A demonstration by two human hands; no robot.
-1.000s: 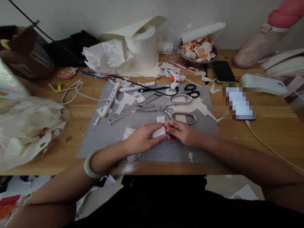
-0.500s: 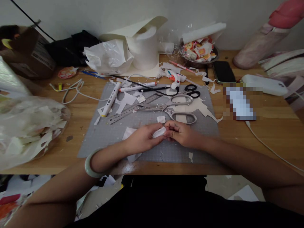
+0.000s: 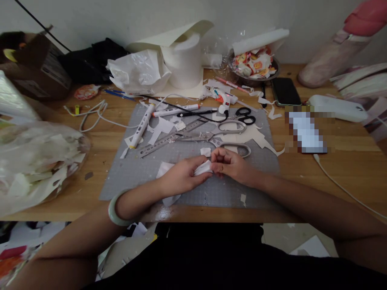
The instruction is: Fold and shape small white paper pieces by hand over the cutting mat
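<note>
The paper scrap [image 3: 203, 168] sits pinched between the two hands, low over the near middle of the grey mat [image 3: 121, 181]. The left hand [image 3: 181, 176] is curled nearly closed around the scrap's left part, thumb on top, so only the right end of the scrap shows. The right hand [image 3: 231, 163] is closed too, fingertips bunched and meeting that exposed end from the right; whether it grips the paper or only touches the edge I cannot tell for sure, though contact looks real.

The relation that counts: the scrap's long axis runs left to right, along the line joining the two hands, with each hand at one end. Neither hand is nearer; both are on it. The wrists angle inward from either side of the surface.

Just beyond the hands lies another small white scrap [image 3: 205, 152], and past that the big steel scissors [image 3: 217, 139], handles to the right, just beside the right hand's knuckles. A ruler [image 3: 165, 141] lies slanted to their left. A pale bangle [image 3: 113, 209] rings the left wrist
</note>
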